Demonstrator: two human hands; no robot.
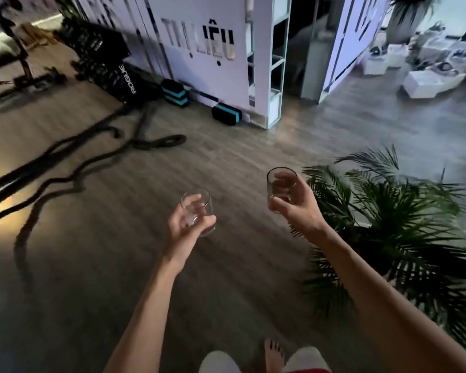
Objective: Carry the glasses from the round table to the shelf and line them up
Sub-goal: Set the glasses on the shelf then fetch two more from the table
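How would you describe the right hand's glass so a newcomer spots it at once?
Find the big palm plant on the right. Just left of its fronds, the right hand grips a clear tumbler. Unlike the glass in the left hand, it is held higher and looks darker.

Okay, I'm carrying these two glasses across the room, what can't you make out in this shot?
Head view only.
- round table: outside the frame.
- left glass: base wrapped by the left hand; empty or not, unclear.
- right glass: lower part covered by the right hand.
- gym gear, left edge: motion-blurred.
- palm: pot buried under fronds.
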